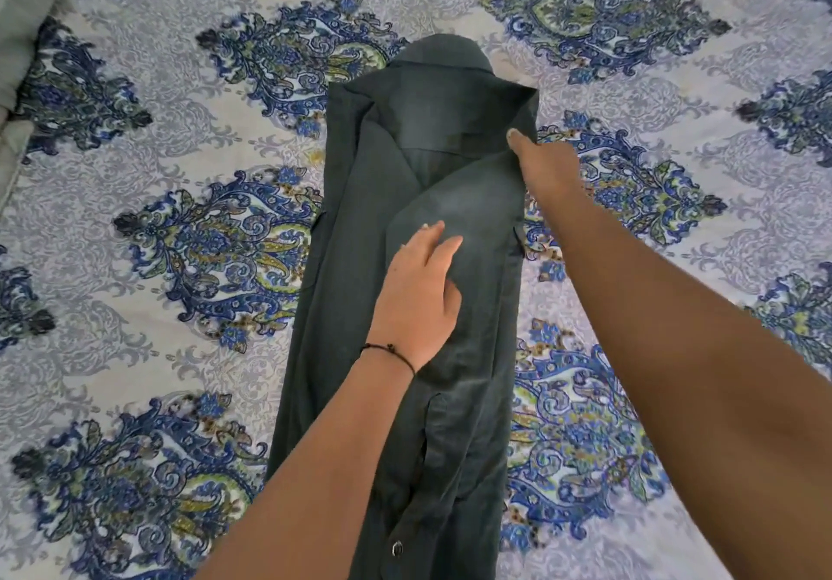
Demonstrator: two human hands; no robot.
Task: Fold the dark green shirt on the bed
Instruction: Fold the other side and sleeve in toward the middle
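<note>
The dark green shirt lies lengthwise down the middle of the bed, collar at the far end, both sides folded inward into a narrow strip. A sleeve lies along its right half, with a cuff button near the bottom edge. My left hand rests flat on the middle of the shirt, fingers straight, pressing the folded sleeve. My right hand reaches to the shirt's right shoulder edge; its thumb lies on top of the fabric and the fingers are tucked out of sight under the fold, pinching that edge.
The bed sheet is pale grey with large blue and green paisley medallions and spreads on both sides of the shirt. A grey-green cloth or pillow edge lies along the far left side.
</note>
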